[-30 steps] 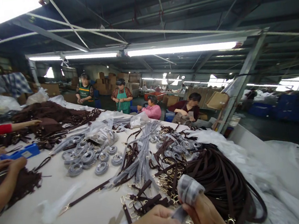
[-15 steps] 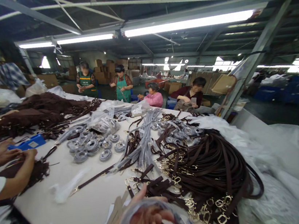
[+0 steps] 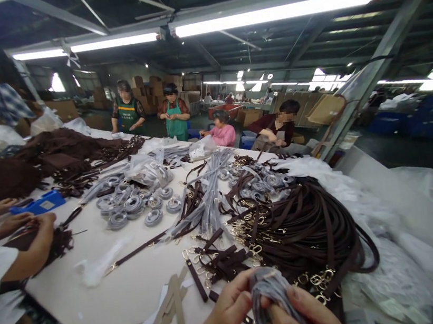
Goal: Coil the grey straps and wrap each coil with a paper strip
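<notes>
A strap coiled up in a clear plastic sleeve (image 3: 270, 282) is between my hands at the bottom of the head view. My left hand (image 3: 230, 311) grips the coil's left side, thumb and fingers pressed against it. From the right, my right hand (image 3: 308, 312) is closed round the coil, some fingers pushed into its middle. Just beyond my hands lie short dark brown straps (image 3: 221, 259) with gold clasps. A big heap of long brown straps (image 3: 321, 228) spreads behind and to the right.
Finished-looking sleeved coils (image 3: 126, 203) lie mid-table, beside flat sleeved straps (image 3: 209, 200). Card strips (image 3: 168, 309) rest left of my hands. At left, a co-worker's hands (image 3: 37, 223) work near a blue dispenser (image 3: 42, 202). Plastic bags (image 3: 389, 261) pile up on the right.
The loose sleeved loop that hung over my open hand is now a tight coil. Both hands have closed on it, and it has moved right.
</notes>
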Tool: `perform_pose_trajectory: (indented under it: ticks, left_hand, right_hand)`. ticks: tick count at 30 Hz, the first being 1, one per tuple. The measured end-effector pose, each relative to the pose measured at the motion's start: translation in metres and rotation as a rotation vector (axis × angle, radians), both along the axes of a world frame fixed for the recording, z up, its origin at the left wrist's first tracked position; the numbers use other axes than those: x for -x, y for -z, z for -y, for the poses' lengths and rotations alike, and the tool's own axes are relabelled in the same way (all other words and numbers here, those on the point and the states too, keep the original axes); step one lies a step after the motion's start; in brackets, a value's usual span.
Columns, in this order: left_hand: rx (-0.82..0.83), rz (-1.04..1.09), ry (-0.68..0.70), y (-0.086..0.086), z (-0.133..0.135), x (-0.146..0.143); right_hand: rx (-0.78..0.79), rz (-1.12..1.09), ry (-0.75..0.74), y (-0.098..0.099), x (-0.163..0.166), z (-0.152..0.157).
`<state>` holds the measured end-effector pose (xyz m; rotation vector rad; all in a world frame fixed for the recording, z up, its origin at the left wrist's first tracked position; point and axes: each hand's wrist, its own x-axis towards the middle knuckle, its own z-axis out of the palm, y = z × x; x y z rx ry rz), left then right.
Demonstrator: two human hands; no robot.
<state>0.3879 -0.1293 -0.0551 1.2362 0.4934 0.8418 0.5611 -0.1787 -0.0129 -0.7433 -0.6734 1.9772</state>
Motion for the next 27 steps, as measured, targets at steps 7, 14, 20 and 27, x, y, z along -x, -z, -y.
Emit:
perform_pose_trajectory:
  ticks: [7, 14, 20, 27]
  left_hand:
    - [0.362, -0.043, -0.028, 0.025, 0.011, -0.034]
    - [0.594, -0.009, 0.246, 0.004, 0.006, -0.024]
    - [0.715, -0.059, 0.306, 0.005, -0.001, -0.015]
    - [0.986, -0.034, 0.478, 0.052, -0.006, -0.004]
  right_hand:
    - [-0.201, 0.061, 0.339, -0.015, 0.0, -0.028]
    - [-0.669, 0.813, 0.451, 0.03, -0.006, -0.046]
    - [-1.087, 1.323, 0.262, 0.049, -0.006, -0.039]
    - [-0.981, 1.317, -0.062, 0.07, -0.015, -0.016]
